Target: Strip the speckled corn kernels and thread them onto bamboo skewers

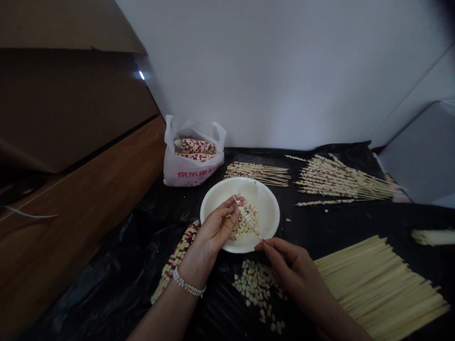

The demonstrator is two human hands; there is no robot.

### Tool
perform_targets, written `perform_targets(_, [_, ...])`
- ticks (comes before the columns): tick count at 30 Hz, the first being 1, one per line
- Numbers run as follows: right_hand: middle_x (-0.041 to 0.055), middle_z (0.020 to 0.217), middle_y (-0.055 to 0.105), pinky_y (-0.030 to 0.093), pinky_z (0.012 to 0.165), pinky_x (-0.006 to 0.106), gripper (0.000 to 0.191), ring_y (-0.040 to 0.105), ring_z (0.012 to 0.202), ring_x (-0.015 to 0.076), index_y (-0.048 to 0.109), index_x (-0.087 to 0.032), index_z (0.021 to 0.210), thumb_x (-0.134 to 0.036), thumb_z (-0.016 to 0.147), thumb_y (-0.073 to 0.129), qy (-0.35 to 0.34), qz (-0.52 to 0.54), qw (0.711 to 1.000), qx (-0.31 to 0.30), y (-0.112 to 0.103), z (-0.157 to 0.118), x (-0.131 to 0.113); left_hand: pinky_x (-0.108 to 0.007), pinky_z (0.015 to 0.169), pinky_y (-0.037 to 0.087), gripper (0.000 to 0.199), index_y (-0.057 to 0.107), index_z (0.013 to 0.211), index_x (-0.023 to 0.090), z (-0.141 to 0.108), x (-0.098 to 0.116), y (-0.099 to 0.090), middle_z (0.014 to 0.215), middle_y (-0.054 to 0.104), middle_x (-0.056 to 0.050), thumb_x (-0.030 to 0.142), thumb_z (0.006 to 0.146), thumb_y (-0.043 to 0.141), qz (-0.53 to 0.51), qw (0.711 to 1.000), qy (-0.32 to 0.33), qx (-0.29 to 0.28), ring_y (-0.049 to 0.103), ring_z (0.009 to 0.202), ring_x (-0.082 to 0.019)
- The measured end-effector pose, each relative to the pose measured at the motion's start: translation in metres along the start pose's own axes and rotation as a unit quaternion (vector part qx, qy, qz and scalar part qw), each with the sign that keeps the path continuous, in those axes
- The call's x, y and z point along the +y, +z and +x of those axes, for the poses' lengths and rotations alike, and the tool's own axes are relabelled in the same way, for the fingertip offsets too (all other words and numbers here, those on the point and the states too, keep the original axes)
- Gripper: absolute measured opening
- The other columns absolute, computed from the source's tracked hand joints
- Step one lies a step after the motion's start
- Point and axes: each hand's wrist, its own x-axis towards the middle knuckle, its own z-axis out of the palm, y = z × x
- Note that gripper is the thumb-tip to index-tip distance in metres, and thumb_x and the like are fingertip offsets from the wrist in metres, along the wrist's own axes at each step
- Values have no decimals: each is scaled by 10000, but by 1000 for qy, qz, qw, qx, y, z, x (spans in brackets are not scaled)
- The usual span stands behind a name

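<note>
Over the left part of a white bowl (272, 208), my left hand (222, 220) pinches a thin wooden skewer (233, 197) with its tip pointing up. Corn kernels (249, 220) lie in the bowl below the fingers. My right hand (284, 260) is at the bowl's front right rim, thumb and forefinger closed on a small dark red kernel (263, 242). A heap of loose kernels (256, 284) rests on the black plastic sheet (213, 303) in front of the bowl. Beside my left forearm lies a red and yellow corn cob (176, 260).
A white bag (190, 173) with speckled cobs stands at the back left. Behind the bowl lie kernel-threaded skewers (256, 173), with a larger pile (330, 180) to the right. Bare skewers (380, 284) lie front right, near a pale cob (433, 237).
</note>
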Motion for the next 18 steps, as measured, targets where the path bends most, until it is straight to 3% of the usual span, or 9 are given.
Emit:
perform_targets(3, [-23,533,497,251,431,251,375,361,450,115,734,-174,952,-427,940,456,-3,0,1000,-2,0,0,-1,-136,708,568,358,627,1118,51,0,1,0,1074,716,-160,-96,842,452,5,1000,8,-4,708,918,-138])
perform_targets(10, [13,626,604,396,571,264,345,558,649,171,737,-179,918,-398,939,471,-26,8,1000,-2,0,0,-5,-157,643,591,184,654,949,34,-2,4,2,884,728,-124,17,913,474,-12,998,55,7,706,726,-115])
perform_targets(18, [17,633,629,399,572,264,328,559,623,161,741,-180,890,-370,932,477,-37,7,999,0,3,0,-2,-130,564,567,201,691,985,101,-3,7,1,800,709,-64,45,906,516,-22,997,78,-16,680,648,-88])
